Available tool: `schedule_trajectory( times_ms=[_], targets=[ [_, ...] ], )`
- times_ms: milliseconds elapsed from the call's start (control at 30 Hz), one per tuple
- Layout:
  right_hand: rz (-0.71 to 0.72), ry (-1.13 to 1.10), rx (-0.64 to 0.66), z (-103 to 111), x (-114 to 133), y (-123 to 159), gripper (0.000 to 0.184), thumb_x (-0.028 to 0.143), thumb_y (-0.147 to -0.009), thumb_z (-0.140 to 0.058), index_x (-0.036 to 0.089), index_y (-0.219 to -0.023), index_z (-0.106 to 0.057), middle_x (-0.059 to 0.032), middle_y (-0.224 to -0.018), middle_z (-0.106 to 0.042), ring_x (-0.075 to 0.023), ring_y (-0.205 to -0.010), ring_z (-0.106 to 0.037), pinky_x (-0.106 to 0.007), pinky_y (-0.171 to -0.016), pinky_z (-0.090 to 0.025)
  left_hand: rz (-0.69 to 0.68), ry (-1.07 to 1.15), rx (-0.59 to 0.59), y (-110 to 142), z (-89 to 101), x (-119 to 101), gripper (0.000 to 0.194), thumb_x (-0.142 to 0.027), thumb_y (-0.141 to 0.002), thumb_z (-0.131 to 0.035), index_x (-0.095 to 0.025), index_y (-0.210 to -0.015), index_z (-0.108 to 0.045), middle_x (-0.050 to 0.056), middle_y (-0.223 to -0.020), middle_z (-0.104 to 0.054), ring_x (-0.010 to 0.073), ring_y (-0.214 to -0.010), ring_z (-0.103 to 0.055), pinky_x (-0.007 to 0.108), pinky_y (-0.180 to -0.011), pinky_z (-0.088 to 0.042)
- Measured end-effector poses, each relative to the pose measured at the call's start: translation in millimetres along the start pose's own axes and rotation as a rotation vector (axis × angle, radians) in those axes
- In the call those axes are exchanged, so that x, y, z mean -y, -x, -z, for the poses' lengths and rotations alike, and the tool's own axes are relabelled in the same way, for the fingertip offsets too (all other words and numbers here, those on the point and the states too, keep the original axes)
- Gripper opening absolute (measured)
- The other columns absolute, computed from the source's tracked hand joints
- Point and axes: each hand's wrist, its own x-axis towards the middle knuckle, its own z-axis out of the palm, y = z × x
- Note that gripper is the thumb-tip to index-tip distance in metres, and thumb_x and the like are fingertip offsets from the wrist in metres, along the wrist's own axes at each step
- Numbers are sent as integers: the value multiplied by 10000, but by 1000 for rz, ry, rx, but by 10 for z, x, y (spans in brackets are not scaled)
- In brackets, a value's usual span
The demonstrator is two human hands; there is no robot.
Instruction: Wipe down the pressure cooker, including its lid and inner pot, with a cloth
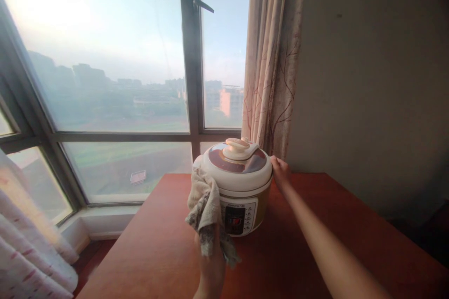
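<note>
A cream electric pressure cooker with a brown-ringed lid and a front control panel stands on a reddish wooden table. My left hand is closed on a grubby beige cloth, which is pressed against the cooker's left side. My right hand rests against the right side of the cooker at lid height, its fingers curled on the rim.
A large window with a dark frame fills the wall behind the table. A patterned curtain hangs at the window's right, just behind the cooker. Another curtain shows at the lower left. A plain wall stands at the right.
</note>
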Motion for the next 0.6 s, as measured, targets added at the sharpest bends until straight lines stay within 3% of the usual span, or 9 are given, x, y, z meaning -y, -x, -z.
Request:
schedule_trajectory(
  times_ms=[67, 133, 233, 300, 400, 600],
  targets=[
    [-7, 0, -1, 2, 7, 2, 533, 669, -831, -390, 216, -591, -536, -37, -645, -606, -221, -684, -536, -295, -598, -333, 167, 39, -17, 75, 54, 95, 563, -594, -803, -656, -178, -1177, -720, 92, -933, -763, 318, -988, -707, 423, -889, -587],
    [-12, -1, -3, 5, 17, 7, 543, 678, -831, -391, 215, -587, -537, -39, -644, -608, -220, -684, -536, -294, -597, -333, 295, 98, -55, 151, 95, 205, 625, -601, -801, -650, -192, -1273, -660, 127, -1225, -720, 357, -1286, -587, 458, -1057, -509],
    [-13, -1, -3, 12, 34, 13, 560, 692, -829, -388, 212, -586, -545, -42, -632, -601, -223, -684, -537, -296, -600, -338, 427, 158, -96, 214, 104, 307, 767, -595, -738, -707, -198, -1377, -558, 152, -1495, -547, 381, -1441, -416, 498, -1141, -425],
    [-10, -4, -3, 15, 40, 14, 566, 697, -825, -390, 209, -590, -553, -46, -636, -604, -225, -687, -539, -298, -604, -344, 429, 167, -75, 207, 77, 284, 758, -589, -735, -709, -197, -1366, -556, 148, -1516, -526, 369, -1457, -392, 493, -1166, -390],
    [-2, -17, 4, 14, 39, 5, 567, 698, -820, -390, 207, -595, -565, -48, -653, -614, -230, -701, -546, -297, -606, -355, 331, 162, -10, 120, 18, 140, 598, -566, -803, -653, -207, -1281, -621, 111, -1424, -617, 322, -1442, -431, 455, -1193, -356],
    [6, -53, 14, 5, 18, -14, 587, 741, -790, -405, 215, -574, -551, -44, -611, -604, -231, -683, -547, -294, -581, -369, 131, 79, 29, -286, -71, -46, 551, -556, -803, -673, -192, -1216, -683, 116, -1267, -703, 335, -1322, -554, 461, -1129, -435]
  ],
)
